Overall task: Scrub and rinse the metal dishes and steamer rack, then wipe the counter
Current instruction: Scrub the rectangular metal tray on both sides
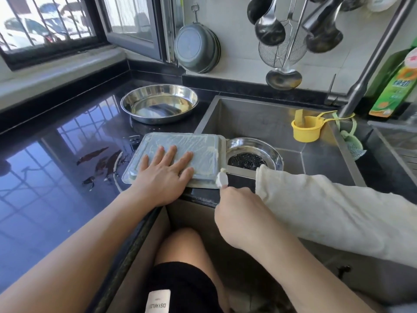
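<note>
1. Tray: square metal tray, upside down, straddling the sink's left edge, part on the counter, part over the sink. Base is streaked with pale soapy film, so it reads as mid-scrub, not rinsed.
2. Left hand: flat on the tray's near half, fingers straight and spread, pressing it steady.
3. Right hand: fingers curled round a small white scrubber; its tip touches the tray's near right corner. The exact finger hold is hidden by the back of the hand.
4. Round dish: on the counter, far side of the tray, upright, shiny, with no suds visible. Probably done, though whether washed or only waiting cannot be told.
5. Second round dish: lies in the sink just right of the tray, by the drain strainer; its rim shows some pale residue. Likely not finished.
6. Steamer rack: none identifiable in view.
7. Counter: wet, with dark scraps and white bits left of the tray. Wiping is not started.
8. Cloth: pale, draped over the sink's near right edge, beside the right hand, unused now.
9. Faucet: no water visible running.
10. Estimate: roughly mid-task; scrubbing is ongoing, and rinsing, the rack and the counter wipe remain.
</note>
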A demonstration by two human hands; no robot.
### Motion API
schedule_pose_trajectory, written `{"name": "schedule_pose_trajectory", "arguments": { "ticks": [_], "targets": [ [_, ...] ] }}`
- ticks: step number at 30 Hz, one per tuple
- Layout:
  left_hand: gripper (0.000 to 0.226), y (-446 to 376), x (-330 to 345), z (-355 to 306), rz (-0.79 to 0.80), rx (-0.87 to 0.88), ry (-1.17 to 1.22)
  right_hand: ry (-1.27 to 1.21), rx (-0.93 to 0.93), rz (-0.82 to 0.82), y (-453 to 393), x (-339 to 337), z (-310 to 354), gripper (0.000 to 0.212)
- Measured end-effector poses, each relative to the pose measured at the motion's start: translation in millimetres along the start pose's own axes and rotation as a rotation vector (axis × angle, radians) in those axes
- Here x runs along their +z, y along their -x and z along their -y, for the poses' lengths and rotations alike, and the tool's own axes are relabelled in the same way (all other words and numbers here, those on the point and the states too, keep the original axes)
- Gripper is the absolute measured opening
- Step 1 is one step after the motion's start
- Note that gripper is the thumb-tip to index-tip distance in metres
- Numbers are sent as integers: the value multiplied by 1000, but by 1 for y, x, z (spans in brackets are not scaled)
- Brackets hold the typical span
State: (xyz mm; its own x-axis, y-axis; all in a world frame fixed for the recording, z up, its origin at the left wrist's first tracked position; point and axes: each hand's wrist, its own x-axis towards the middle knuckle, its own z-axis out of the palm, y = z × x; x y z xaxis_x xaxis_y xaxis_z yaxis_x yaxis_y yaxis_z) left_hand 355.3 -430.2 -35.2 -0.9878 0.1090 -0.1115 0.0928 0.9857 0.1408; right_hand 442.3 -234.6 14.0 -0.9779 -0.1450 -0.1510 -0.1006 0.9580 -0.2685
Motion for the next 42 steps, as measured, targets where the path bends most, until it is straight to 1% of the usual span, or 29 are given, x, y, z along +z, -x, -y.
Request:
{"name": "schedule_pose_trajectory", "arguments": {
  "ticks": [1,3,5,7,8,10,12,13,15,17,19,20,21,23,24,26,27,28,31,33,35,36,37,39,40,42],
  "targets": [
    [58,0,0,0,2,3,5,-11,26,0,-9,-3,-2,22],
    [57,0,-1,3,8,20,15,-38,39,1,-33,-13,-12,12],
    [56,4,-2,7,18,45,28,4,-34,33,-43,-25,-23,16],
    [55,8,-2,12,15,80,37,87,-135,36,-32,-29,-32,21],
    [53,9,-2,15,7,108,39,101,-180,9,-21,-28,-38,23],
    [53,12,0,25,-13,195,46,93,-208,-72,-9,-25,-51,27],
    [56,14,-1,37,-9,309,62,59,-146,-152,-22,-33,-68,34],
    [55,13,-2,44,-2,359,72,22,-131,-173,-27,-37,-74,34],
    [52,6,-7,58,-1,410,120,-18,-204,-161,-32,-38,-78,35],
    [50,-3,-12,67,0,388,229,-34,-354,-90,-23,-29,-65,41],
    [47,-11,-13,68,-18,366,279,-37,-428,-9,-18,-20,-53,46],
    [46,-12,-11,67,-37,368,266,-3,-411,-27,-28,-21,-54,48],
    [46,-12,-8,66,-58,374,246,40,-354,-57,-44,-27,-59,50],
    [48,-9,-4,67,-80,384,229,96,-251,-60,-68,-42,-68,52],
    [50,-8,-3,67,-75,382,228,85,-254,-43,-72,-45,-71,51],
    [55,-7,-8,64,-55,349,207,30,-344,43,-63,-41,-60,50],
    [60,-4,-13,58,-55,323,175,16,-379,90,-59,-40,-53,49],
    [67,0,-17,49,-71,299,117,26,-370,100,-63,-40,-51,47],
    [79,24,-21,3,-165,251,-159,92,-261,4,-92,-54,-60,42],
    [86,35,-16,-25,-193,169,-280,73,-301,18,-93,-54,-58,40],
    [95,37,-9,-41,-181,100,-321,46,-360,67,-83,-47,-53,42],
    [96,36,-6,-42,-184,88,-323,68,-364,44,-83,-47,-55,43],
    [95,36,-6,-41,-187,91,-319,103,-329,13,-87,-51,-60,43],
    [92,37,-9,-31,-154,136,-319,119,-261,-5,-94,-62,-72,42],
    [93,38,-13,-21,-119,170,-319,87,-267,0,-93,-66,-77,42],
    [96,39,-25,3,2,233,-303,-19,-300,43,-84,-69,-80,42]
  ]
}}
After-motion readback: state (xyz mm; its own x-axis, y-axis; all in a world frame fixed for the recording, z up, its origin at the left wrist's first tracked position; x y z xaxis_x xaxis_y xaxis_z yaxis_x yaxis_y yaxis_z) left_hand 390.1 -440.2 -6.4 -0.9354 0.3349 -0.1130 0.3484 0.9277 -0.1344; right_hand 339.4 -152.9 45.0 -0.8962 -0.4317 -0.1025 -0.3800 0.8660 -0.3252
